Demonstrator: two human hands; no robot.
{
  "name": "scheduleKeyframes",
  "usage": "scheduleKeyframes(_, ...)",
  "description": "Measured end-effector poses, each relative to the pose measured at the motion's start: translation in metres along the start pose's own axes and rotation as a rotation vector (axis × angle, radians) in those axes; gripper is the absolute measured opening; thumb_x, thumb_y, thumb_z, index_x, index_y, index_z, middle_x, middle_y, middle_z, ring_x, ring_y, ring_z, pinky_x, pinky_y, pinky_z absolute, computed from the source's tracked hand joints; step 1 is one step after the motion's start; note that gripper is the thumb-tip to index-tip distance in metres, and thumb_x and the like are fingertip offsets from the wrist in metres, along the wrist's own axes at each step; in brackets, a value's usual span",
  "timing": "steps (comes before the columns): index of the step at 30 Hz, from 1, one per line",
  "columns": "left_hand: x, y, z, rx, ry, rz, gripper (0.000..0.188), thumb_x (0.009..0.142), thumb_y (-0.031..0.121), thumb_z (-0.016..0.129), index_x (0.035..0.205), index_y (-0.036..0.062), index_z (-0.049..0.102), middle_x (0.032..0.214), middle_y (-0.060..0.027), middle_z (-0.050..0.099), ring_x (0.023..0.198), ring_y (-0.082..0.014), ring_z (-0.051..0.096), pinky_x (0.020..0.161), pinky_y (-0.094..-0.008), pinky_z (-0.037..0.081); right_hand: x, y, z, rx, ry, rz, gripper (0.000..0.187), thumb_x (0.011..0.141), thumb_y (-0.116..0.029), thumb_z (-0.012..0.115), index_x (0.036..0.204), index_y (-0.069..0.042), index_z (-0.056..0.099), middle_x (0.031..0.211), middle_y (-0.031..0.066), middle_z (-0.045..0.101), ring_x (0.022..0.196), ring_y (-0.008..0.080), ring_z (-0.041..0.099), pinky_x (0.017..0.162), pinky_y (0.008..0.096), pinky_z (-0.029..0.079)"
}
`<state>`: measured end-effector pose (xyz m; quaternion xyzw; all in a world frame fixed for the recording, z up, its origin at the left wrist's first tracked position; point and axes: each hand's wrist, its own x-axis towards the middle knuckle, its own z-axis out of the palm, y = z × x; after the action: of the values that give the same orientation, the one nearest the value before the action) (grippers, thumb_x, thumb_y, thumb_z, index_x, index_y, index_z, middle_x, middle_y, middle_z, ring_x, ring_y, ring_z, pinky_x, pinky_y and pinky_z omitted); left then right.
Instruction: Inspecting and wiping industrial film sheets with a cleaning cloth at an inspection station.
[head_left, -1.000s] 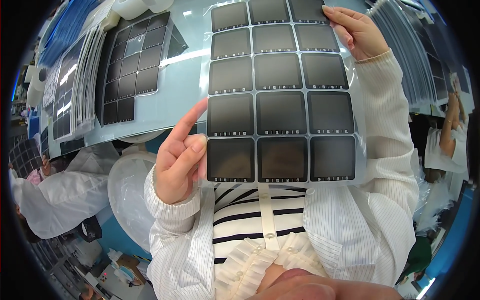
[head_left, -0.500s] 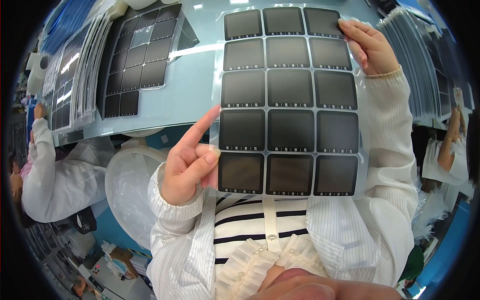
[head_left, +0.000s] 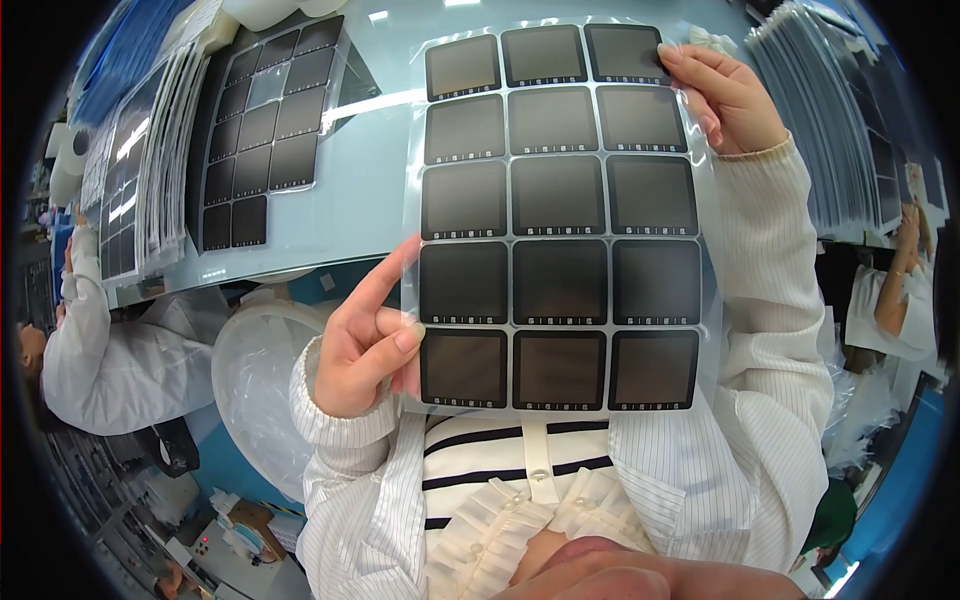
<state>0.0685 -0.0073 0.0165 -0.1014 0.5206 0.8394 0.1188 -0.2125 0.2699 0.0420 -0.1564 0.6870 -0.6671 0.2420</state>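
Observation:
Between my hands is a clear plastic sheet (head_left: 410,200) bearing a grid of dark, rounded-corner square panels (head_left: 556,195), each with a row of small light marks along its lower edge. My left hand (head_left: 355,355) pinches the sheet's lower left edge between thumb and fingers, the index finger stretched up along that edge. At the upper right corner my right hand (head_left: 725,95) grips it, thumb on the front over a corner panel. The sheet hangs in the air before my chest, tilted slightly. Fingers behind it are partly hidden.
A similar dark-panelled sheet (head_left: 270,125) lies on the glass-topped table (head_left: 375,150). Stacks of upright sheets stand at the left (head_left: 165,150) and right (head_left: 815,120). Below the table edge sits a round bin with a clear liner (head_left: 265,385). A person in white (head_left: 130,360) is at far left.
The held sheet has shifted a little left and down at its lower end, both hands moving with it. My grip on it looks unchanged.

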Motion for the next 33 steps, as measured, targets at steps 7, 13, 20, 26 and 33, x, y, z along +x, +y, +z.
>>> scheduleKeyframes(7,0.000,0.000,-0.004,-0.031,-0.005,-0.021,0.071,0.087,0.004,0.050,0.146,-0.0024,0.011,0.057,-0.0029,0.057,0.042,-0.0083,0.051,0.042,-0.0188,0.035,-0.001,-0.004,0.005,0.050,-0.056,0.040,0.023,0.091,-0.018,0.061,0.101,0.002,0.066,0.071,0.0064,0.063,0.043,0.0075,0.055,0.040,0.0141,0.040)
scheduleKeyframes(13,-0.001,-0.001,-0.008,-0.003,-0.006,0.004,0.072,0.086,0.003,0.051,0.146,-0.0023,0.011,0.057,-0.0045,0.058,0.043,-0.0092,0.053,0.042,-0.0191,0.036,-0.003,-0.004,0.001,0.102,-0.112,0.017,0.023,0.092,-0.018,0.060,0.103,0.002,0.065,0.072,0.0057,0.062,0.043,0.0074,0.055,0.039,0.0138,0.039)
scheduleKeyframes(20,0.003,0.011,-0.014,0.060,-0.124,-0.108,0.072,0.088,0.001,0.051,0.146,-0.0001,0.009,0.064,-0.0083,0.063,0.053,-0.0112,0.060,0.049,-0.0195,0.042,-0.012,-0.009,0.019,0.156,0.049,0.099,0.022,0.094,-0.018,0.056,0.086,0.002,0.061,0.055,0.0014,0.059,0.033,0.0054,0.049,0.031,0.0140,0.034)
scheduleKeyframes(26,0.004,0.006,-0.025,0.111,-0.229,-0.105,0.071,0.088,-0.003,0.050,0.146,-0.0001,0.010,0.069,-0.0095,0.065,0.057,-0.0124,0.061,0.054,-0.0224,0.047,-0.017,-0.009,0.019,0.142,0.048,0.110,0.020,0.094,-0.014,0.054,0.085,0.002,0.060,0.064,0.0048,0.061,0.033,0.0070,0.049,0.030,0.0157,0.034)
scheduleKeyframes(33,0.010,0.003,-0.035,0.204,-0.286,-0.049,0.070,0.088,-0.003,0.050,0.146,-0.0009,0.011,0.068,-0.0091,0.065,0.056,-0.0114,0.059,0.054,-0.0229,0.048,-0.014,-0.010,0.020,0.164,0.031,0.132,0.019,0.094,-0.011,0.053,0.084,0.004,0.059,0.068,0.0061,0.061,0.034,0.0077,0.050,0.029,0.0169,0.035)
